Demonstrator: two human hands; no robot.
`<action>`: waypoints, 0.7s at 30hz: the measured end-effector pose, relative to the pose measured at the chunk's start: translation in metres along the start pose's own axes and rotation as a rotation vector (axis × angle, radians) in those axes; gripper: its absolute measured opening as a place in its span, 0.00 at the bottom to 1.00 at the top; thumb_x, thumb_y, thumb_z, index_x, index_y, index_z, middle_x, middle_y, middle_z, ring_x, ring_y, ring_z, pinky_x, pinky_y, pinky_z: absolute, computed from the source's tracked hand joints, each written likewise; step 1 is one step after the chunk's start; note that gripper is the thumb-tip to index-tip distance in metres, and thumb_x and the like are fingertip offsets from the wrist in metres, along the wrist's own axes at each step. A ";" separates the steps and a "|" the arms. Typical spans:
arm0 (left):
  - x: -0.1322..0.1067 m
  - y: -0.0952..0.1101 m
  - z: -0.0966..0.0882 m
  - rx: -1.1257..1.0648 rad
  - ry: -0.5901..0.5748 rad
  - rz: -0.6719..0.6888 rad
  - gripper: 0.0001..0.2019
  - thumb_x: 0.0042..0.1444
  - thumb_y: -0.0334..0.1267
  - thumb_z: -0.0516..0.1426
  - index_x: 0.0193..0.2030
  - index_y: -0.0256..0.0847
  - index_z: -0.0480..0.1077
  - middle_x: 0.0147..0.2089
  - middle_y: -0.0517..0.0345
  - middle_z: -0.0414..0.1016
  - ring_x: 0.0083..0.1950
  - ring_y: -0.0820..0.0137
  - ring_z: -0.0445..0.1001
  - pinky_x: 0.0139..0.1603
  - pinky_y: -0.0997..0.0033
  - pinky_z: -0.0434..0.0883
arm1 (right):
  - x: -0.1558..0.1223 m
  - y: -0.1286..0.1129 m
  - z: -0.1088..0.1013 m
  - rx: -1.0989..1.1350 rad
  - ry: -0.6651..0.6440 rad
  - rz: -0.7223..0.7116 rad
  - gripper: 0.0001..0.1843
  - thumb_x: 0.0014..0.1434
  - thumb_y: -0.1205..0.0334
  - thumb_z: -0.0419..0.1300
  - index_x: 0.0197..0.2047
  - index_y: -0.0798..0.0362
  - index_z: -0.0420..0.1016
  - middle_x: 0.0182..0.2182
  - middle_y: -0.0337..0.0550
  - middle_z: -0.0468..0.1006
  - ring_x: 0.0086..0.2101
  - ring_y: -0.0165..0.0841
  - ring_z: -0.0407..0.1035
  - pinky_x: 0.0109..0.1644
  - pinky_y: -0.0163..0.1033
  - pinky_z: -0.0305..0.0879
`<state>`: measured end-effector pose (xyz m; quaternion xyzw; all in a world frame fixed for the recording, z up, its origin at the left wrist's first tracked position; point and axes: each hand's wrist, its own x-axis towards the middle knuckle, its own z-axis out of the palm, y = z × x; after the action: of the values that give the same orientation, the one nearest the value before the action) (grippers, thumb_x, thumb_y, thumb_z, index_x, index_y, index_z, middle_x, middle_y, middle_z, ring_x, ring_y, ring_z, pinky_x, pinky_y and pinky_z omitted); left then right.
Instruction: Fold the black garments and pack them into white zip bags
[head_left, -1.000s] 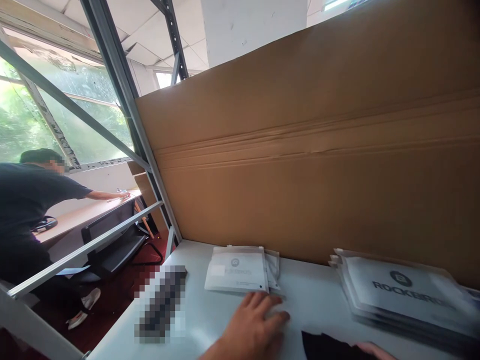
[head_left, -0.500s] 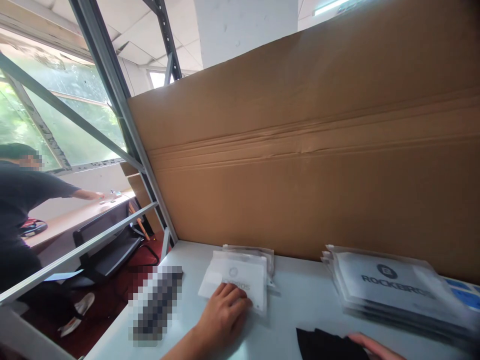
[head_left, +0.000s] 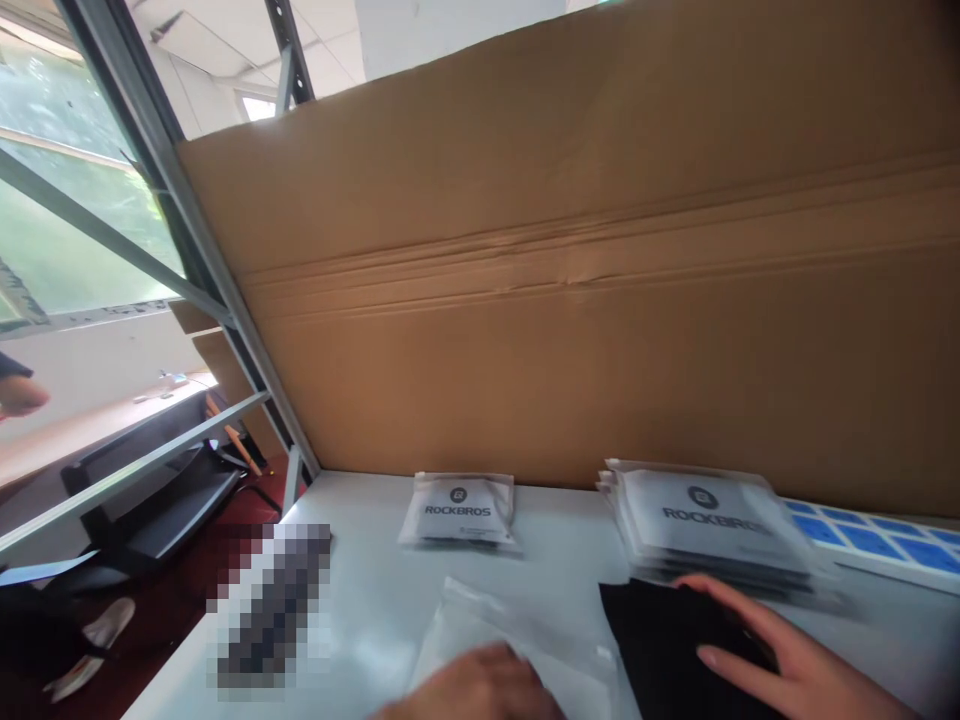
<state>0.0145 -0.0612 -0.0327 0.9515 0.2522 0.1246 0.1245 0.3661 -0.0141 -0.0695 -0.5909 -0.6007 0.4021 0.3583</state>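
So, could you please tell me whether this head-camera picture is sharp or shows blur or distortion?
In the head view, the left hand looks motion-blurred, a pixelated patch hides something on the table, the wide lens slants the steel upright, and the window glares.

We are in a stockroom with an office corner, somewhere goods are packed rather than a home or a shop floor. A tall grey steel shelving rack (head_left: pixel 172 190) stands against a large flat brown corrugated cardboard carton (head_left: pixel 570 300), and at its foot lies a long white-topped work table (head_left: pixel 375 510) bearing a stack of clear plastic ROCKBROS packs (head_left: pixel 705 520). Beyond the rack we see a black office chair (head_left: pixel 150 510), a pale wooden desk (head_left: pixel 75 430) and a wide glazed window (head_left: pixel 67 230) — dark red carpet (head_left: pixel 165 610) underfoot.
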 end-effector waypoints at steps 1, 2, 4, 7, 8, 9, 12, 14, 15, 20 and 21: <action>0.006 -0.002 -0.014 -0.002 0.002 -0.035 0.10 0.65 0.35 0.58 0.51 0.50 0.73 0.45 0.61 0.80 0.45 0.67 0.77 0.52 0.67 0.71 | -0.002 -0.010 -0.002 -0.007 -0.009 0.017 0.35 0.44 0.37 0.67 0.54 0.43 0.80 0.57 0.48 0.80 0.59 0.55 0.70 0.64 0.54 0.66; 0.011 -0.004 -0.028 0.027 0.016 -0.137 0.14 0.60 0.37 0.62 0.53 0.47 0.72 0.49 0.57 0.78 0.47 0.63 0.76 0.52 0.64 0.70 | -0.004 -0.019 -0.004 -0.009 -0.013 0.031 0.36 0.43 0.37 0.67 0.53 0.43 0.80 0.56 0.47 0.80 0.58 0.55 0.71 0.64 0.54 0.67; 0.018 -0.009 -0.048 0.108 0.008 -0.309 0.19 0.55 0.38 0.65 0.53 0.44 0.72 0.50 0.53 0.76 0.49 0.58 0.75 0.52 0.60 0.70 | -0.008 -0.035 -0.005 0.004 -0.023 0.044 0.36 0.42 0.37 0.67 0.53 0.43 0.79 0.56 0.47 0.80 0.57 0.54 0.72 0.62 0.53 0.69; 0.023 -0.013 -0.056 0.121 -0.028 -0.387 0.15 0.53 0.35 0.66 0.48 0.44 0.74 0.47 0.55 0.75 0.47 0.59 0.74 0.51 0.60 0.70 | -0.012 -0.051 -0.004 0.055 -0.034 0.037 0.34 0.44 0.39 0.67 0.53 0.45 0.79 0.55 0.47 0.81 0.56 0.53 0.73 0.60 0.51 0.72; 0.023 -0.013 -0.054 0.101 -0.027 -0.374 0.13 0.53 0.34 0.66 0.46 0.44 0.74 0.46 0.57 0.75 0.46 0.60 0.74 0.50 0.62 0.69 | -0.012 -0.054 -0.003 0.075 -0.029 0.031 0.33 0.44 0.39 0.67 0.52 0.45 0.79 0.54 0.47 0.82 0.55 0.52 0.74 0.59 0.50 0.72; 0.023 -0.013 -0.051 0.080 -0.018 -0.353 0.12 0.54 0.33 0.66 0.45 0.44 0.74 0.45 0.58 0.75 0.45 0.61 0.74 0.50 0.63 0.69 | -0.013 -0.057 -0.002 0.096 -0.017 0.024 0.33 0.45 0.39 0.67 0.52 0.46 0.79 0.53 0.48 0.82 0.55 0.52 0.74 0.58 0.50 0.73; 0.022 -0.010 -0.039 0.033 0.021 -0.276 0.10 0.55 0.31 0.64 0.44 0.44 0.73 0.45 0.59 0.76 0.45 0.63 0.73 0.48 0.66 0.68 | -0.012 -0.062 0.005 0.180 0.056 0.032 0.33 0.45 0.38 0.68 0.51 0.47 0.78 0.52 0.49 0.83 0.55 0.52 0.74 0.57 0.51 0.74; 0.023 -0.007 -0.034 0.008 0.033 -0.229 0.09 0.57 0.29 0.63 0.43 0.44 0.73 0.42 0.60 0.77 0.44 0.64 0.73 0.47 0.67 0.67 | -0.011 -0.061 0.011 0.250 0.120 0.060 0.35 0.46 0.37 0.68 0.53 0.46 0.76 0.54 0.48 0.82 0.56 0.52 0.73 0.59 0.51 0.72; 0.024 -0.005 -0.032 -0.003 0.037 -0.206 0.08 0.58 0.28 0.62 0.42 0.44 0.73 0.41 0.60 0.77 0.44 0.65 0.73 0.47 0.68 0.67 | -0.011 -0.061 0.014 0.287 0.143 0.073 0.36 0.46 0.37 0.69 0.55 0.46 0.75 0.55 0.48 0.81 0.57 0.51 0.72 0.60 0.52 0.71; 0.028 0.002 -0.025 -0.071 0.091 -0.062 0.06 0.65 0.30 0.55 0.39 0.44 0.72 0.37 0.61 0.79 0.39 0.68 0.75 0.46 0.68 0.66 | -0.018 -0.063 0.034 0.404 0.058 0.092 0.35 0.49 0.39 0.69 0.57 0.45 0.73 0.56 0.45 0.80 0.59 0.49 0.70 0.63 0.50 0.68; 0.028 0.002 -0.023 -0.079 0.112 -0.037 0.07 0.68 0.32 0.54 0.40 0.44 0.72 0.37 0.61 0.80 0.38 0.68 0.75 0.46 0.67 0.66 | -0.021 -0.066 0.037 0.396 0.028 0.087 0.35 0.48 0.39 0.70 0.56 0.46 0.73 0.55 0.46 0.80 0.59 0.49 0.70 0.63 0.51 0.68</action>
<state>0.0317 -0.0447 -0.0052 0.9325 0.2714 0.1853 0.1499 0.3059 -0.0355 -0.0244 -0.5398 -0.4789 0.5193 0.4578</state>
